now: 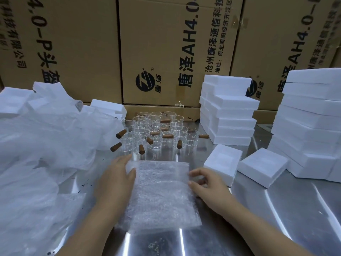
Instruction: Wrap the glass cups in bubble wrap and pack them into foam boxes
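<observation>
Our left hand [116, 180] flat on a clear rectangular bubble wrap sheet [160, 193], our right hand [206, 183] pinching its edge, clear glass cups [156, 133] beyond

Printed cardboard cartons [166, 43] behind a steel table [295, 200]
</observation>
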